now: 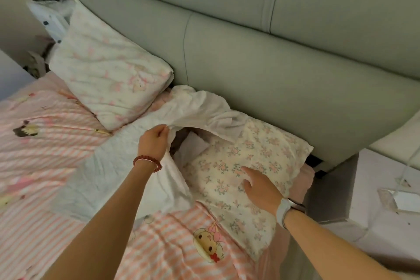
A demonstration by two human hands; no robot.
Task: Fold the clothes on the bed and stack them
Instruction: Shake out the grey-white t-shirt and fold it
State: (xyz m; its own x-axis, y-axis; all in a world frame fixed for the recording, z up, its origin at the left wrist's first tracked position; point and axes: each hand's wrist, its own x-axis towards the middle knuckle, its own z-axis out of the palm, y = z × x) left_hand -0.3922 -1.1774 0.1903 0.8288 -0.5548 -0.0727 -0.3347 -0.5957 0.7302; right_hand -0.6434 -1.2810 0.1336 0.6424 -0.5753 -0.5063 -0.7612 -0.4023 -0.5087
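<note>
Padded grey-green headboard [284,57] runs along the far side of a bed covered by a pink striped quilt [45,143] with cartoon figures. A pink-patterned pillow [106,79] leans at the far left, and a floral pillow [247,166] lies at the right against the headboard.

Between the two pillows lies a white garment [195,109], crumpled and spilling toward the near side over the quilt. The left hand [154,141], a red bead bracelet [147,162] on its wrist, pinches an edge of this cloth between curled fingers and thumb, lifting it into a tent. The right hand [259,186], a pale watch [283,209] on its wrist, hovers over or rests on the floral pillow with fingers loosely spread, holding nothing.

The garment looks thin, light and limp, so it will likely sag and bunch from a single grip. A second hold on the same edge, well apart from the first, would probably let it be shaken flat for folding.
</note>
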